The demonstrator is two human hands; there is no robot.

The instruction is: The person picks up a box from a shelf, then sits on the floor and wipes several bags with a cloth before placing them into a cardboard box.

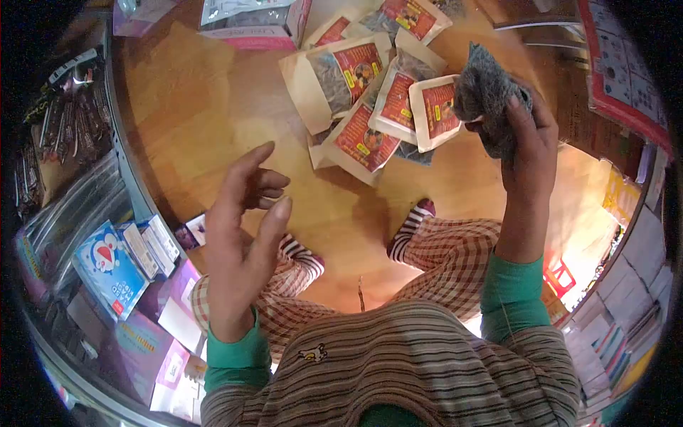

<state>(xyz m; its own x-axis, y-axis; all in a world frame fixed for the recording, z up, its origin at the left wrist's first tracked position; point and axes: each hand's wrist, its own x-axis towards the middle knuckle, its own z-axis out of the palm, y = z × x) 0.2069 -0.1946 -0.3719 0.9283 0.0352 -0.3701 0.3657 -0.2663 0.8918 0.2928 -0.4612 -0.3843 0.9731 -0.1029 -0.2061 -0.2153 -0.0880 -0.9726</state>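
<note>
The broad, honey-brown wooden floor [341, 220] carries a loose heap of flat kraft-paper packets with red labels and see-through windows [356, 142]. The heap lies ahead of the person, beyond the feet and between the two hands, with its right edge nearer the right hand.

The left hand [238, 228] is raised well apart from the heap, with thumb and fingers spread and nothing visible between them. The right hand [532, 153] is closed around a crumpled, fuzzy dark-grey cloth [484, 92], its thumb on the near face and its fingers curled mostly out of sight. The cloth's long axis runs mainly away from the body, its far end tilting left. Its left side is just beside a small cream-edged packet with a red label [437, 110], at the heap's right edge; whether they touch cannot be told.

Farther left are a pink-and-white box [249, 34], its side lettering too blurred to read, and a glossy blue packet with a cartoon face [107, 263], its white capitals only partly legible. The heap's red labels show a round food-like picture and small yellow patches; their fine print cannot be read.
</note>
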